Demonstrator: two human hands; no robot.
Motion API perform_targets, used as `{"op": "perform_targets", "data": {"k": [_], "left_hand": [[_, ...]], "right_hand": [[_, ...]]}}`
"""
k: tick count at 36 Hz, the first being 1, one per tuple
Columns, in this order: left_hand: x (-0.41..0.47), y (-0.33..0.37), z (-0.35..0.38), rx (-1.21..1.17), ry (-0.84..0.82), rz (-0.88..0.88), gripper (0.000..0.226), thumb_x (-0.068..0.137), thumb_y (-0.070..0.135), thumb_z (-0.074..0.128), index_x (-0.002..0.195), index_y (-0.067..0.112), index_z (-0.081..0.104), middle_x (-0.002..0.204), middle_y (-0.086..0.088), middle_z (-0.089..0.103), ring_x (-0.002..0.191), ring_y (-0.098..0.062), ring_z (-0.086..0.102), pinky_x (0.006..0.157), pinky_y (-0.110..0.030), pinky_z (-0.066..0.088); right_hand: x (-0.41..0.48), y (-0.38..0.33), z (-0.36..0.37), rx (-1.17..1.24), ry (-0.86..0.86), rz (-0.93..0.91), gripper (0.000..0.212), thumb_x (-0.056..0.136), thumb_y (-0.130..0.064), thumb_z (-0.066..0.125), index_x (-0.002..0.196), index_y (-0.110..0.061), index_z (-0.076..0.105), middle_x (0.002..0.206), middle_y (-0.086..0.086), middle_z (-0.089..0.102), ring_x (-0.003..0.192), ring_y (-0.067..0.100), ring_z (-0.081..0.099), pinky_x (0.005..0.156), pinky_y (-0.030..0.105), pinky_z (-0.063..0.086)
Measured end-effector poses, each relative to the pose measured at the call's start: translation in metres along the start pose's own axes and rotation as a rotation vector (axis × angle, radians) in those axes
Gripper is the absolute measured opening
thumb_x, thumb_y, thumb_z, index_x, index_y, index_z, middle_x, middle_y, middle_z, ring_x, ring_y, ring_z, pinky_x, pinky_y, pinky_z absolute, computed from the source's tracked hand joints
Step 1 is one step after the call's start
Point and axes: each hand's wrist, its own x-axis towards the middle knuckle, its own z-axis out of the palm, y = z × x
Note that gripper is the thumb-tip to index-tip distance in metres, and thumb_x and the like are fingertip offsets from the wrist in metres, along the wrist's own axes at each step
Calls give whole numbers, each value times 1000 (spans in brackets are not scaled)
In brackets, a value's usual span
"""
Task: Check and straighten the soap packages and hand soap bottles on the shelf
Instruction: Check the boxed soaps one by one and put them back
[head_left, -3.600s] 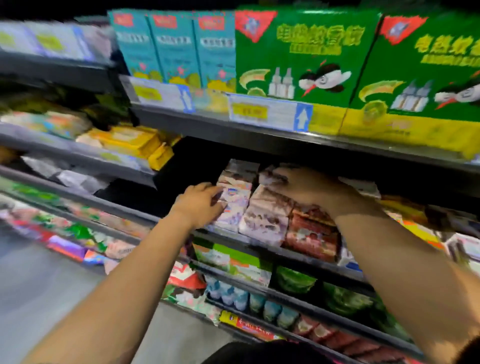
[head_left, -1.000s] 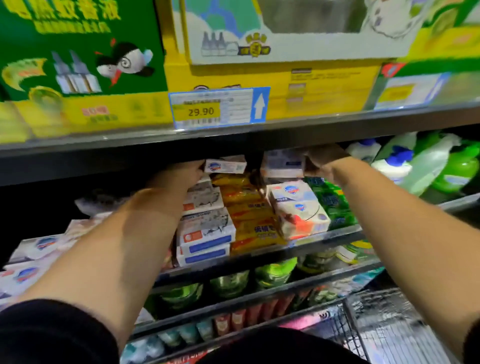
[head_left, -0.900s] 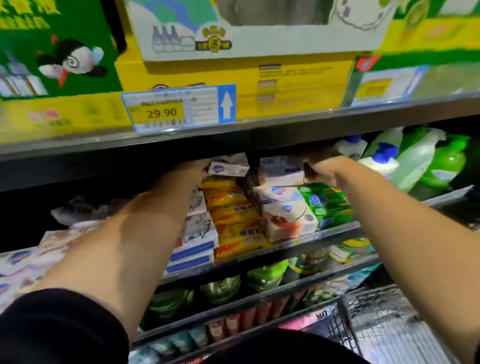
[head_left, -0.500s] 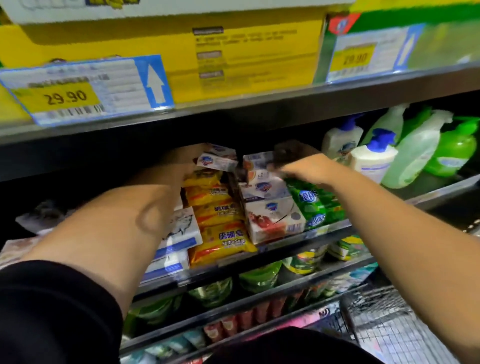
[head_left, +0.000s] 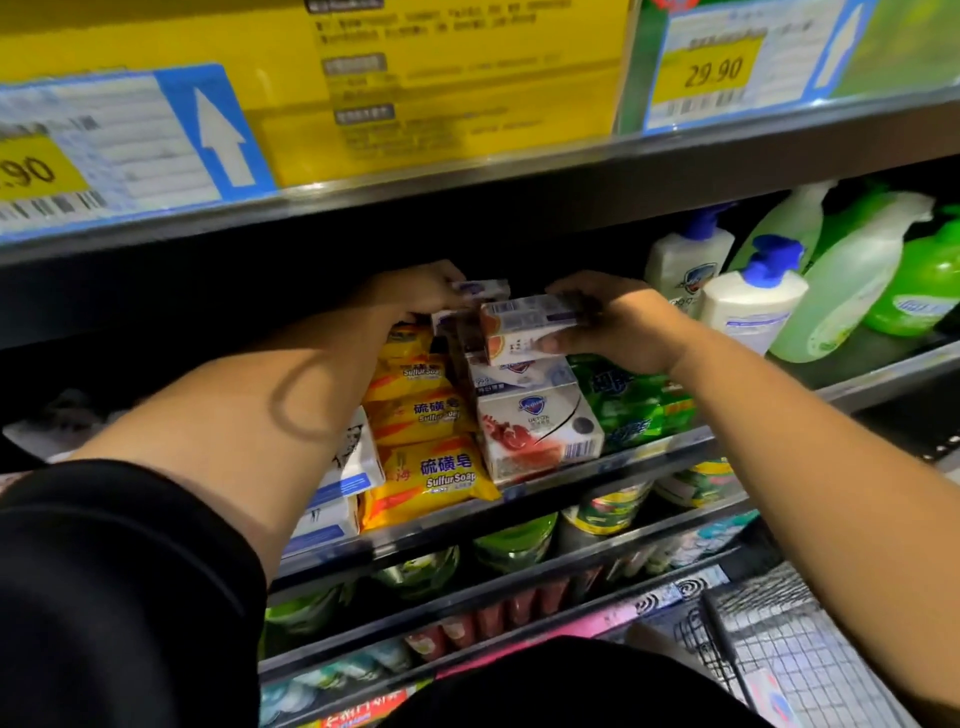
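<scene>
The right hand (head_left: 618, 327) has its grip closed on a white cardboard soap box (head_left: 524, 332), thumb beneath it. The box lies lengthwise left to right, jutting leftwards out of the grip, above the white stack on the metal shelf (head_left: 649, 457). The left hand (head_left: 415, 291) pinches a smaller white packet (head_left: 480, 287) just behind.

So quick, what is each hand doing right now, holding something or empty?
Left hand: grips a small purple-marked soap box at the back.
Right hand: grips a larger white soap box, thumb underneath.
</scene>
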Motion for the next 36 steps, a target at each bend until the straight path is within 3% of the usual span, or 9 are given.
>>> {"op": "perform_targets", "data": {"k": [5, 9, 12, 14, 19, 22, 28, 33, 36], "left_hand": [[8, 9, 4, 109, -55, 109, 48, 100, 29, 57, 143, 9, 48, 149, -10, 45, 134, -25, 43, 99, -23, 31], [12, 12, 8, 164, -60, 123, 58, 97, 41, 57, 146, 13, 44, 151, -8, 43, 135, -24, 43, 99, -26, 33], [14, 12, 9, 181, -38, 120, 58, 97, 41, 58, 147, 15, 44, 153, -8, 42, 135, -24, 42, 101, -28, 34], [11, 12, 9, 193, -46, 134, 62, 96, 44, 58, 149, 16, 41, 155, -6, 38, 138, -24, 39, 105, -29, 33], [6, 13, 9, 206, -66, 116, 66, 96, 48, 58, 151, 19, 36, 154, -4, 39, 135, -22, 42, 106, -30, 36], [5, 16, 15, 195, -87, 126, 69, 96, 55, 51, 152, 19, 32, 154, -4, 40, 134, -22, 44, 104, -29, 37], [4, 23, 28, 211, -187, 51, 98, 87, 73, 48, 158, 20, 4, 166, -4, 8, 151, -27, 15, 121, -39, 18], [0, 33, 29, 328, -154, 90, 79, 92, 59, 56, 149, 8, 34, 152, -14, 41, 132, -28, 44, 110, -37, 37], [-5, 30, 27, 346, -126, 88, 86, 89, 63, 56, 154, 14, 27, 158, -9, 31, 138, -27, 38, 112, -35, 34]], "right_hand": [[-35, -8, 1, -17, -20, -23, 63, 67, -34, 90, 123, -21, 65, 108, -12, 68, 97, 6, 67, 87, 19, 52], [-62, -10, 10, 40, -36, -44, 60, 65, -31, 91, 118, -31, 61, 106, -24, 62, 90, -22, 58, 77, 1, 44], [-70, -12, 18, -29, -52, -61, 74, 60, -59, 81, 128, -41, 58, 119, -21, 60, 108, -8, 59, 93, 16, 49], [-72, -11, 20, -58, -77, -73, 78, 61, -64, 77, 133, -43, 54, 128, -19, 57, 116, 0, 57, 99, 23, 48], [-73, -12, 13, -93, -110, -94, 69, 69, -52, 83, 129, -50, 51, 122, -40, 47, 116, -15, 46, 90, -4, 32], [-73, -11, 8, -35, -125, -85, 63, 70, -44, 86, 124, -49, 55, 124, -37, 54, 117, -17, 50, 92, -1, 36], [-74, -11, 4, -20, -155, -91, 66, 72, -35, 88, 131, -37, 58, 125, -30, 57, 115, -18, 52, 90, 1, 38], [-74, -11, 3, -25, -168, -90, 71, 72, -31, 89, 135, -33, 56, 124, -31, 55, 111, -23, 50, 87, -2, 36], [-75, -9, 4, -25, -169, -78, 71, 71, -31, 89, 134, -38, 55, 125, -31, 54, 113, -23, 48, 90, -2, 36]]}}
